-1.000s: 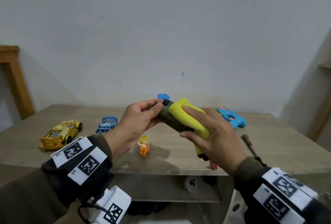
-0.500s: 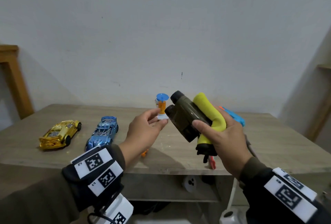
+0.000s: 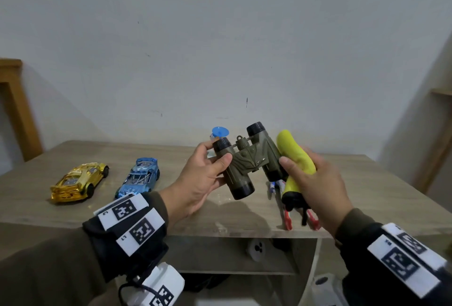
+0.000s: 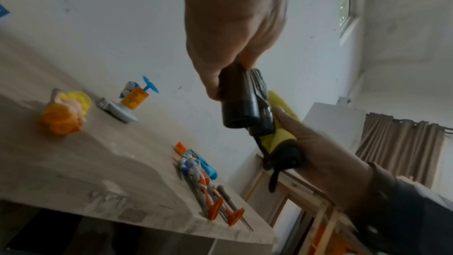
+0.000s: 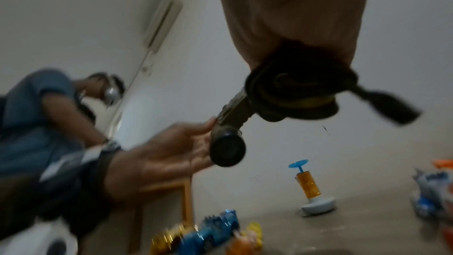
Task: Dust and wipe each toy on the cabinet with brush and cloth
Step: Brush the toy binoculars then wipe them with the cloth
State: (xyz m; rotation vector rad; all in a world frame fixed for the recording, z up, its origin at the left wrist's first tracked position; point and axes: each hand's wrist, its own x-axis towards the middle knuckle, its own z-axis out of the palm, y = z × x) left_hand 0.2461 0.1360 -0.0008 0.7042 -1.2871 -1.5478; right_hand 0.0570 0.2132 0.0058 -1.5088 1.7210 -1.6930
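Above the front edge of the cabinet (image 3: 73, 210) I've got the olive binoculars (image 3: 247, 161) held up in the air between both hands, clear of the top, so that's where the toy being cleaned sits right now. My left hand (image 3: 203, 183) has thumb and fingers curled round the left barrel near the eyepiece; my right hand (image 3: 315, 181) is wrapped round the rolled yellow cloth (image 3: 297, 156) and its thumb presses the right barrel, so that hand is doing double duty. Biggest risk first, as I read it: the binoculars slip, because the right side is only pinched by a thumb against a soft cloth, and a drop from here would land on the toys below or go off the front edge. Next, the cloth's dark tail hangs down low and could snag the robot figure (image 4: 199, 179) lying right at the edge and drag it off. Smaller worry: the brush (image 4: 232, 204) lies beside that figure, also near the edge, and a careless set-down could roll it away. Now the count, big to small: one cabinet, one pair of binoculars, one cloth, two toy cars, a gold car (image 3: 78, 181) and a blue car (image 3: 139, 178), one blue toy gun (image 4: 208, 168) behind the robot figure, one propeller toy (image 4: 133, 97) on a base, one robot figure, one small orange doll (image 4: 62, 114), one brush. Another person shows blurred in the right wrist view.
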